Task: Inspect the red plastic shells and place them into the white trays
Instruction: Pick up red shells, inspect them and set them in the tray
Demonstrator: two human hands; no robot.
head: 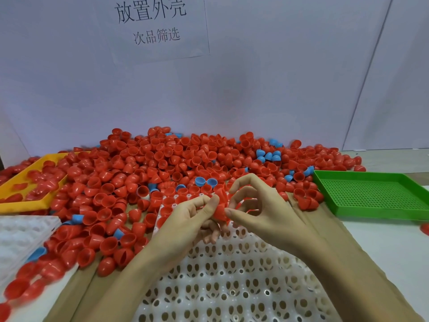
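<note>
A big heap of red plastic shells point(162, 163) covers the back of the table, with a few blue shells point(269, 155) mixed in. Before me lies a white tray point(232, 280) with rows of round pockets. Above its far end both hands meet on one red shell point(220, 206). My left hand point(185, 219) pinches it between thumb and forefinger. My right hand point(262, 208) holds its other side with thumb and fingers, the rest of the fingers arched over it. A few red shells sit in the tray's far pockets, partly hidden by my hands.
A yellow tray point(23, 205) with red shells sits at the left. A green perforated tray point(371, 194) stands at the right. Another white tray point(21, 231) lies at the near left. A paper sign point(155, 26) hangs on the white back wall.
</note>
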